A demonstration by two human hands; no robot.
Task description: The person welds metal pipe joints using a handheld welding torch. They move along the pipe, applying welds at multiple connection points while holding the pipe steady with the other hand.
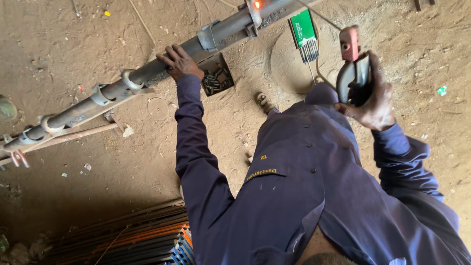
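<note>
Two hands are at work over a dirt floor (122, 167), both in dark blue sleeves. The left hand (179, 63) lies palm-down on a long grey steel pipe (147, 73) that runs slantwise from the lower left to the upper right of the view, its fingers spread and curled over the top of the pipe, pressing rather than gripping all the way round. Several metal rings (131, 81) sit along the pipe at intervals, and near its upper end a small spot glows orange (257, 4). The right hand (375, 100) is closed tight around the dark handle of a welding electrode holder (352, 66), whose reddish head points upward; it is held up in the air, well apart from the pipe. On the floor between the two hands lies a green packet of welding rods (303, 30), rods fanning out of its lower end, and just beside the pipe sits a small open box of dark metal pieces (218, 78). A thinner rusty rod (73, 136) lies under the pipe's left end, and a stack of flat steel bars (142, 238) shows at the bottom edge
</note>
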